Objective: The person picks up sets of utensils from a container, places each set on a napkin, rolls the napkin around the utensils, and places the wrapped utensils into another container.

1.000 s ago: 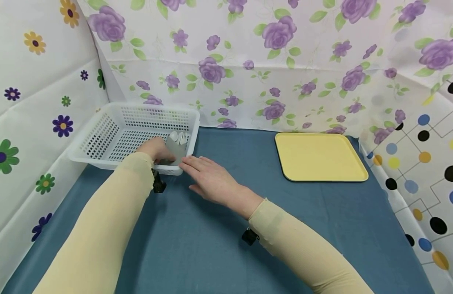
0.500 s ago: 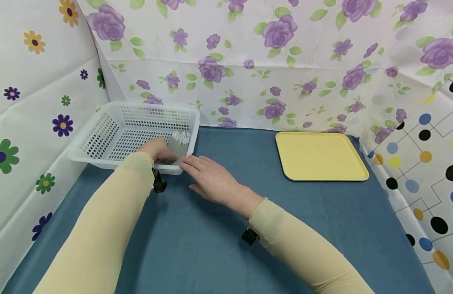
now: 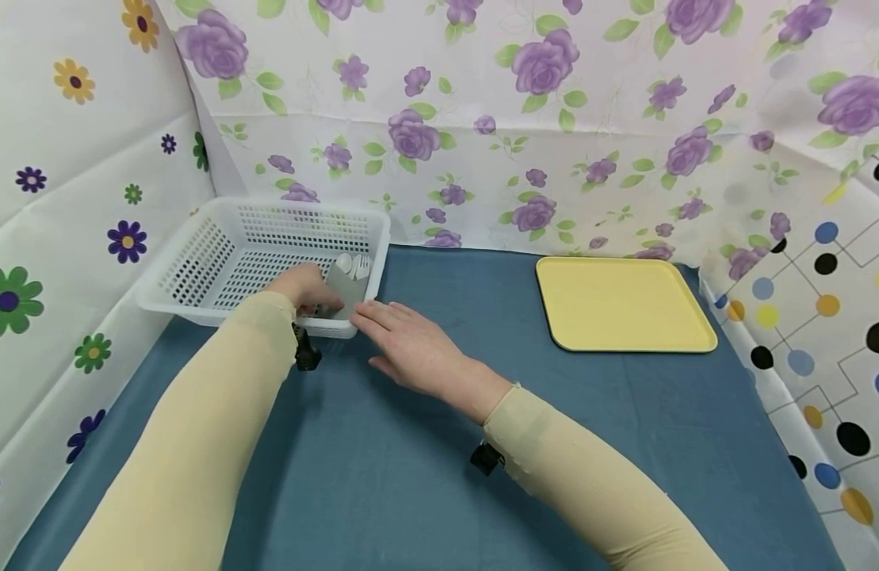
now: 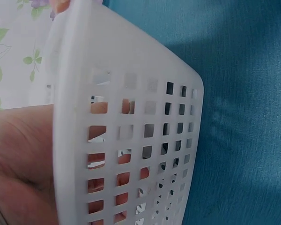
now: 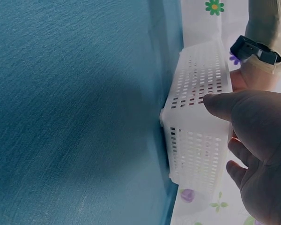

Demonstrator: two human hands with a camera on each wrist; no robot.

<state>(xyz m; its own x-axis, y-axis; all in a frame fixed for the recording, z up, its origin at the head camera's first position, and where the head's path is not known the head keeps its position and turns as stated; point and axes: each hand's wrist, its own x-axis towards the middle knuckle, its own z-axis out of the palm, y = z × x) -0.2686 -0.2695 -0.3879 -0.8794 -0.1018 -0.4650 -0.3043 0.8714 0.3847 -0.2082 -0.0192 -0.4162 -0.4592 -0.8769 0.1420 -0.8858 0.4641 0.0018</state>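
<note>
My left hand (image 3: 305, 287) reaches over the near rim of a white perforated plastic basket (image 3: 275, 216), with its fingers at the lower end of a grey cutlery holder (image 3: 349, 287). A white spoon (image 3: 344, 262) and a white fork (image 3: 363, 266) show at the holder's top. The hand seems to grip the holder, though its fingertips are mostly hidden. In the left wrist view, bits of fingers (image 4: 123, 178) show through the basket wall's holes. My right hand (image 3: 414, 346) has its fingers extended, their tips touching the basket's near right corner.
A yellow rectangular tray (image 3: 624, 305) lies at the back right of the blue cloth-covered table (image 3: 396, 476). Floral sheets (image 3: 475, 182) hang behind and at the left, and a dotted sheet (image 3: 803, 317) stands at the right. The basket sits at the back left.
The grey cutlery holder has shifted slightly to the right inside the basket, with the spoon and fork in it. Both hands stay almost where they were; the tray has not moved.
</note>
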